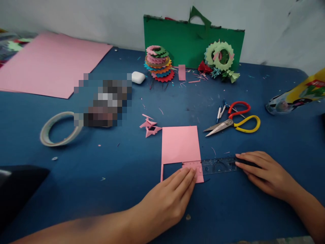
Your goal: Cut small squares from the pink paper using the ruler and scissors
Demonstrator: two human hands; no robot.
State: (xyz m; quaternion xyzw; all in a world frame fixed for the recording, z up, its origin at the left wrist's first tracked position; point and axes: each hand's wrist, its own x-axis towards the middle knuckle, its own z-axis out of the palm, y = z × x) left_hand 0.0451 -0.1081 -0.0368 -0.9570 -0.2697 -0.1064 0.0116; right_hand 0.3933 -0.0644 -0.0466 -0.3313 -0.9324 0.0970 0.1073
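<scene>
A pink paper sheet [180,144] with a square notch cut from its lower left lies on the blue table [122,189]. A clear plastic ruler [218,165] lies across the sheet's lower edge and sticks out to the right. My left hand [167,200] rests flat with fingers stretched out on the paper's bottom right corner and the ruler's left end. My right hand [264,173] lies with fingers extended over the ruler's right end, pressing it down. Neither hand grips anything.
Scissors with red and yellow handles [235,122] and a compass [220,111] lie behind the ruler. Pink scraps [149,127], a tape roll [59,130], a white case [137,77], stacked paper rings [158,62], green card [193,42], a large pink sheet [50,64] and a yellow packet [299,95] surround them.
</scene>
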